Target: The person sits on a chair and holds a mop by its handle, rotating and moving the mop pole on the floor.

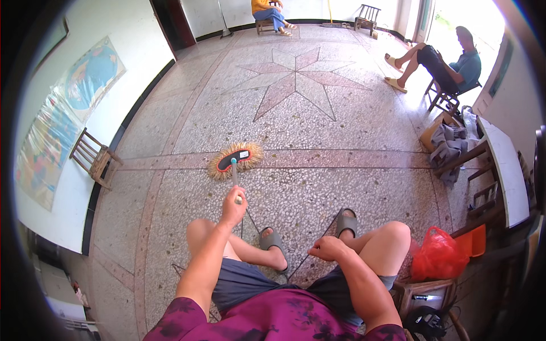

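Observation:
My left hand point(234, 208) grips the pale grey pole point(235, 177) of a dust mop in front of me. The mop head point(213, 167) lies on the speckled terrazzo floor, beyond my left foot. It has a tan string fringe, a black top with red edging, a white label and a teal joint. My right hand point(330, 248) hangs by my right knee, its fingers curled together, with no object showing in it. Grey slide sandals point(273, 245) are on my feet, set apart on the floor.
A wooden chair point(97, 160) stands by the left wall. One person point(452, 70) sits at the right doorway, another point(269, 17) at the back wall. A table point(503, 166), a cardboard box point(428, 136) with grey cloth and a red plastic bag point(439, 255) are on my right.

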### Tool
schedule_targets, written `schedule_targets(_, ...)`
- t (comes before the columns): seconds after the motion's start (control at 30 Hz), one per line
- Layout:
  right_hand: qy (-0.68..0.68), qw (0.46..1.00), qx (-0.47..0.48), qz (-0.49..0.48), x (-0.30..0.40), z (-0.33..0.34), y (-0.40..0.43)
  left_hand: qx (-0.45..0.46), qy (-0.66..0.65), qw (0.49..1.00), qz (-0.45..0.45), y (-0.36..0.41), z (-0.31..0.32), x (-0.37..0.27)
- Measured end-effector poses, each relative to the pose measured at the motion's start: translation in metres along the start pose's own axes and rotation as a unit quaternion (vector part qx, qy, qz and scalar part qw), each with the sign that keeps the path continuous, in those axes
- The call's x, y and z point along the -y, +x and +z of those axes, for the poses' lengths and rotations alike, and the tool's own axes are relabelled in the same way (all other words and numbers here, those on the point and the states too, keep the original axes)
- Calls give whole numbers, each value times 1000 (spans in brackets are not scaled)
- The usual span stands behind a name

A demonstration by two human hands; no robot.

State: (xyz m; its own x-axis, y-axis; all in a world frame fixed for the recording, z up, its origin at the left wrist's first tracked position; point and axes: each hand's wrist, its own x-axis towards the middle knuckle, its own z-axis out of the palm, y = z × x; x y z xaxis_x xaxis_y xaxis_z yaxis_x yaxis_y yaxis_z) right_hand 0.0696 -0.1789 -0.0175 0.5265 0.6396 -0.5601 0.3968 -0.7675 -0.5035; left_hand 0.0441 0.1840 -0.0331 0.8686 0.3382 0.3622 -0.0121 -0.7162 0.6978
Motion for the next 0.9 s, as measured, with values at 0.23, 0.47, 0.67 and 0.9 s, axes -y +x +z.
schedule_targets(0.23,20,1000,5,-24,11,-5,-12,73,12,996,58,-119,-22,-89)
schedule_targets(0.47,29,999,21,-25,17,-10,-13,119,-74,989,38,-124,-55,-121)
schedule_targets(0.67,22,1000,9,-17,0,0,-4,52,-96,993,50,-33,-32,-68)
schedule_targets(0.9,7,1000,3,-7,-5,6,3,-197,-271,924,-184,53,-28,-6)
